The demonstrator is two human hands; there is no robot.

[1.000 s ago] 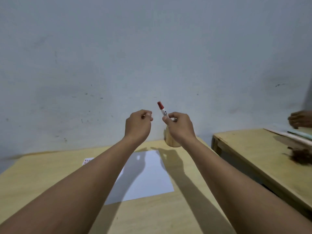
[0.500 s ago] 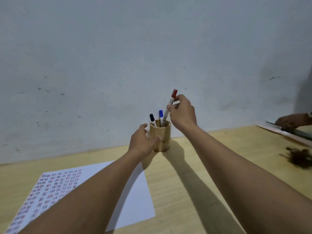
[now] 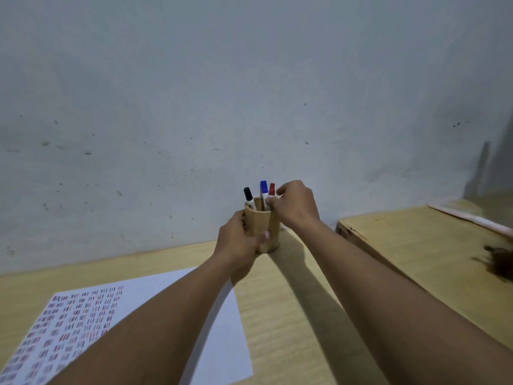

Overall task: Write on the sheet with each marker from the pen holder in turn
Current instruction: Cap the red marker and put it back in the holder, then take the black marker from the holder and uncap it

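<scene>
Left hand point(image 3: 238, 240) wrapped round my wooden pen holder point(image 3: 263, 228) beyond the marked sheet point(image 3: 83, 323) on the table point(image 3: 291, 315), right hand point(image 3: 295, 205) pinching the red marker point(image 3: 271, 193) standing in it beside blue marker point(image 3: 263, 191) and black marker point(image 3: 248, 198).

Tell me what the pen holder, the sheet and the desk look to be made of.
Pen holder: light wood or bamboo, judging by its pale tan colour with faint vertical grain and a smooth matte finish.
Sheet: thin white paper, lying flat, with rows of small red and dark marks.
Desk: pale wood or a wood-look laminate; grain lines show, with a slight sheen, so I cannot tell which.
</scene>
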